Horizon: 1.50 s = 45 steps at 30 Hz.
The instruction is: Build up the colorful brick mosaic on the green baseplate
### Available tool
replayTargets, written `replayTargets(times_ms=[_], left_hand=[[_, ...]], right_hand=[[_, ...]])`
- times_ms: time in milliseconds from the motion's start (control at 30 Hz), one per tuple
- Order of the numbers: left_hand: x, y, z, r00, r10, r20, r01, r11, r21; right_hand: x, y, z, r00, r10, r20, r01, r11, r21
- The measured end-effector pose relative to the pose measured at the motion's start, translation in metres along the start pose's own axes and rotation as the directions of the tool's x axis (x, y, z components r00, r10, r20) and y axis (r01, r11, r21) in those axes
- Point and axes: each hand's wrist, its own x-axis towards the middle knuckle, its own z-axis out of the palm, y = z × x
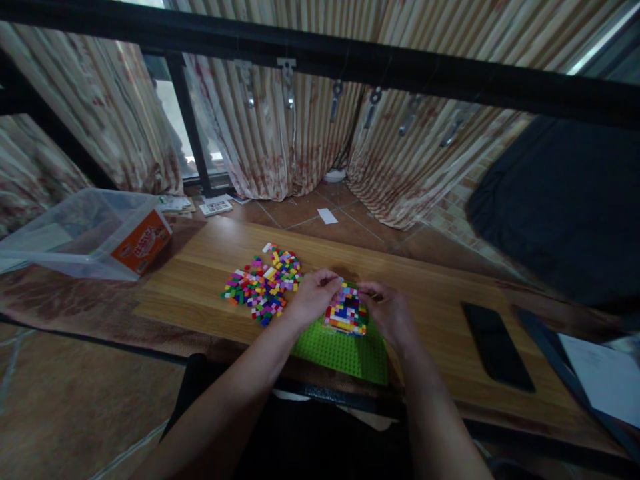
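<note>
Both hands meet over a block of stacked coloured bricks that stands on the far part of a green baseplate, which lies flat on the wooden tabletop at its near edge. The left hand comes in from the left, its fingers curled and pressed against the upper left side of the brick block. The right hand comes in from the right, its fingers bent and pinched together at the block's upper right corner; whether a single small brick sits between those fingertips is too small to tell. Just beside the left hand, on the tabletop, lies a loose pile of small bricks in many colours, spread out and not touching the baseplate. Well apart to the left, a clear plastic tub with an orange label lies tilted on its side. To the right of the hands a dark phone lies flat, and farther right a white sheet of paper rests at the edge of the view. Striped curtains hang behind the tabletop.
</note>
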Motion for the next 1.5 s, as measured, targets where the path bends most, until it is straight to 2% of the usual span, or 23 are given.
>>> replayTargets(times_ms=[267, 500, 667, 833, 967, 1067, 1267, 1500], left_hand=[[0.0, -0.004, -0.001, 1.0, 0.025, 0.004, -0.025, 0.999, 0.039], [0.002, -0.009, 0.0, 0.999, 0.047, -0.023, -0.044, 0.994, 0.099], [0.004, -0.012, -0.001, 0.999, 0.052, -0.016, -0.049, 0.991, 0.125], [0.002, -0.007, -0.002, 0.999, 0.04, -0.006, -0.039, 0.997, 0.059], [-0.002, -0.003, 0.0, 0.999, 0.046, -0.001, -0.046, 0.999, -0.01], [-0.005, 0.0, 0.001, 0.999, 0.048, -0.001, -0.048, 0.997, -0.062], [-0.009, 0.005, 0.004, 0.999, 0.037, 0.019, -0.033, 0.983, -0.181], [-0.011, 0.006, 0.007, 0.998, 0.022, 0.066, -0.003, 0.962, -0.271]], right_hand=[[0.003, 0.001, -0.001, 1.0, -0.01, 0.014, 0.009, 1.0, 0.018], [0.016, 0.0, -0.005, 0.985, -0.064, 0.16, 0.062, 0.998, 0.015], [0.021, -0.003, -0.009, 0.973, -0.028, 0.228, 0.021, 0.999, 0.035], [0.017, 0.005, -0.007, 0.981, 0.004, 0.194, -0.04, 0.983, 0.181], [0.012, 0.008, -0.008, 0.999, 0.016, 0.043, -0.025, 0.976, 0.215], [0.008, -0.001, -0.01, 0.999, -0.004, -0.039, 0.013, 0.971, 0.237], [-0.001, -0.03, 0.0, 0.998, 0.008, 0.055, -0.027, 0.932, 0.361], [-0.003, -0.035, 0.004, 0.997, 0.004, 0.076, -0.04, 0.88, 0.474]])
